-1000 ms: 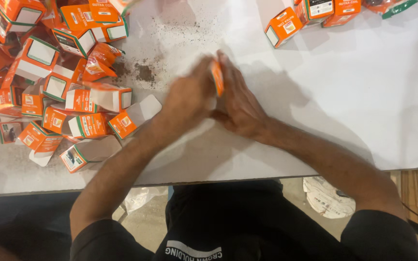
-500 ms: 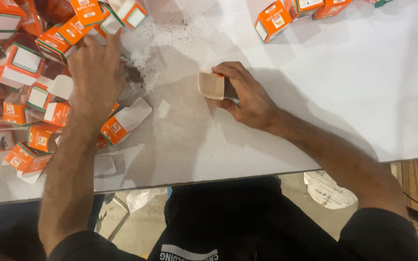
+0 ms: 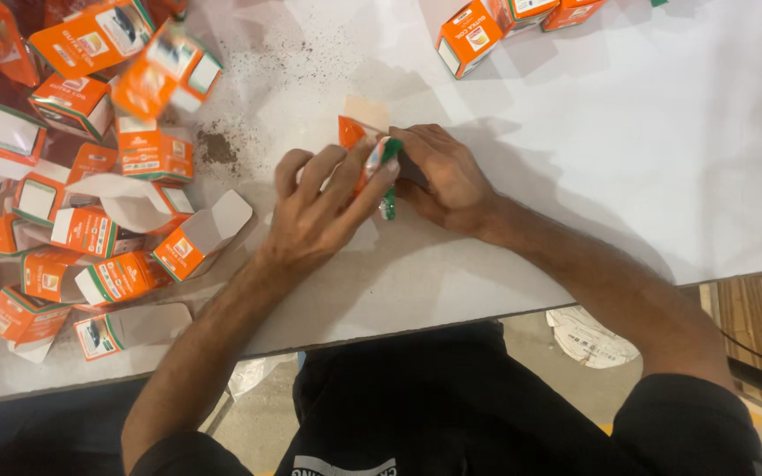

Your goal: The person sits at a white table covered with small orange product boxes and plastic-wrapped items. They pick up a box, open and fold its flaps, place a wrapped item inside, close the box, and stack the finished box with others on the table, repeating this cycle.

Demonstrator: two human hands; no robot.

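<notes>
My left hand (image 3: 324, 207) and my right hand (image 3: 441, 176) meet at the middle of the white table (image 3: 663, 159). Between them stands a small orange carton (image 3: 354, 128) with its top flap open. My left fingers pinch a small green and white packet (image 3: 387, 172) against the carton's side. My right hand grips the carton from the right. Part of the carton is hidden behind my fingers.
A heap of open orange and white cartons (image 3: 90, 176) fills the table's left side. Closed orange cartons (image 3: 478, 35) lie at the far edge, right of centre. Dark crumbs (image 3: 216, 145) are scattered near the heap. The table's near edge runs just above my lap.
My left hand came back from the heap at the left with a green packet and joined my right hand at the carton, which now stands with its flap up.
</notes>
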